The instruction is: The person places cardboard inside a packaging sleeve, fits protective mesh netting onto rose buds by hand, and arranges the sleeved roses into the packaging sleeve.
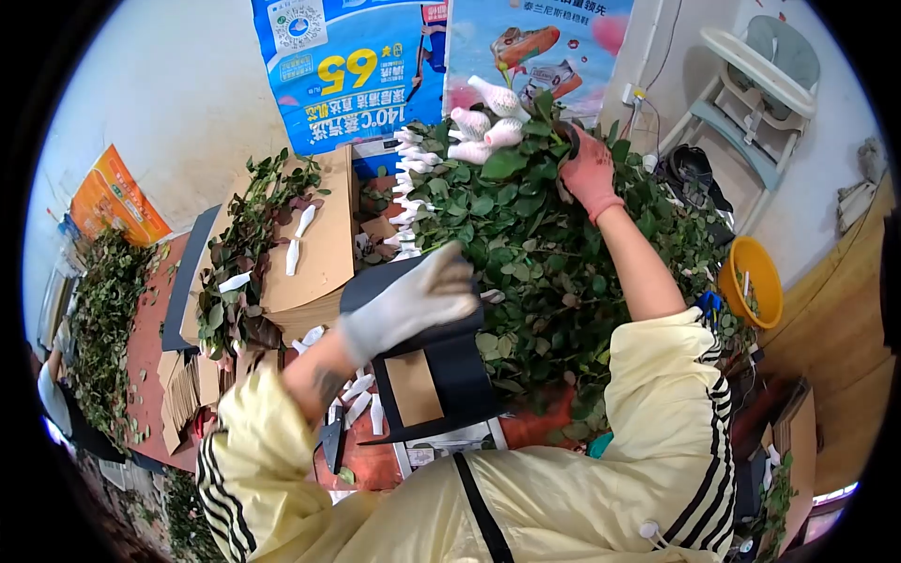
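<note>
Leafy stems (554, 249) make a big heap across the R half of the red counter (375, 466), in front of the wearer & up toward the wall w/ its blue poster (347, 80). White high chair (765, 84) stands by the wall, far R; 2nd person (58, 399) partly in view, far L, next to another leafy pile (101, 328).

L of the main heap: cardboard stack (310, 197) w/ a few loose stems lying along its L side. Btwn stack & wearer's body sits a curved black sheet (460, 375), w/ a small cardboard piece (413, 387) on it. Yellow basket (754, 281) on the R, just beside the heap.

R hand (588, 174), pink-red glove, is up at the heap's far end, fingers closed on stems as far as the leaves let me see; pale netted heads (488, 122) bunched just L of it. L hand (413, 296), whitish glove, is over the black sheet; it's blurred, so can't tell if its fingers are open or closed.

Smaller stuff: white sleeves (358, 405) lying near the sheet's L edge, a black tool (331, 437) beside them, 1 loose leaf (347, 476) nearby.
</note>
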The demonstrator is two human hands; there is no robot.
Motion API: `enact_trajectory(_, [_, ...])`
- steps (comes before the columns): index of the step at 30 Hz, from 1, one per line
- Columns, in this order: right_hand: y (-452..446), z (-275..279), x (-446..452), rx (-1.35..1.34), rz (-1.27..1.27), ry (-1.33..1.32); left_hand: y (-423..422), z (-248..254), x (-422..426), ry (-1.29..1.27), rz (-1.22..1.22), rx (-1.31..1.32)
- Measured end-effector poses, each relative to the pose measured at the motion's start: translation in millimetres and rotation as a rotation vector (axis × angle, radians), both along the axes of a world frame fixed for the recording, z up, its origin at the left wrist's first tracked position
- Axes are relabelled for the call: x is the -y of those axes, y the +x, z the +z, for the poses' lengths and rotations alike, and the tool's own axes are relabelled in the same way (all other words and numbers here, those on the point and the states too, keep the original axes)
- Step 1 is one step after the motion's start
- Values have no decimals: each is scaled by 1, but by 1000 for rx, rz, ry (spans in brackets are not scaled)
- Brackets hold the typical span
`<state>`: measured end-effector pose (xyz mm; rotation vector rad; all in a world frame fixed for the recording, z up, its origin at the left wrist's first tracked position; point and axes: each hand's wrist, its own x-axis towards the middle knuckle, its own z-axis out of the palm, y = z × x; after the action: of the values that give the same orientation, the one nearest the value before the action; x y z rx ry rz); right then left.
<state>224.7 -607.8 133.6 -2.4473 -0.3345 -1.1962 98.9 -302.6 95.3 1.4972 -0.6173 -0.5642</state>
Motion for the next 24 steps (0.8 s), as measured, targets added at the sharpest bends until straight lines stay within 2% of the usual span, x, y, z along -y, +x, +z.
enact_trajectory(2, [-14,-3,2,-20,8,7,29,1,42,52,77,-86])
enact_trajectory(4, [-27,-5,6,-27,28,29,56,-2,76,78,244,8])
enact_trajectory(6, [-36,-10,12,-10,43,76,85,-9,100,-123,355,123])
enact_trajectory(7, [-42,-10,14,-7,48,90,94,-3,107,-168,326,74])
enact_trajectory(8, [-48,-10,15,-3,56,104,109,-3,112,-154,236,163])
enact_trajectory(9, [-56,-7,14,-23,72,130,140,-18,112,-390,-17,-219])
enact_trajectory(11, [-62,-10,15,-7,67,124,152,-24,125,-603,-281,-606])
enact_trajectory(12, [-64,-13,17,5,70,109,132,-16,138,-492,-118,-41])
enact_trajectory(13, [-59,-26,21,13,-34,-40,119,-14,145,-472,-49,248])
enact_trajectory(14, [-64,-26,21,-117,13,-102,105,-12,151,-447,64,525])
enact_trajectory(16, [-78,-32,15,-83,50,-152,93,-1,151,-397,95,70])
enact_trajectory(17, [-80,-35,15,-85,52,-143,111,-12,146,-418,2,16])
enact_trajectory(20, [-77,-42,18,-229,46,-136,108,-17,136,-418,11,21])
enact_trajectory(22, [-67,-45,26,-320,262,-17,121,-36,127,-441,20,30])
enact_trajectory(24, [-63,-46,23,-342,205,-64,128,-45,121,-467,35,40])
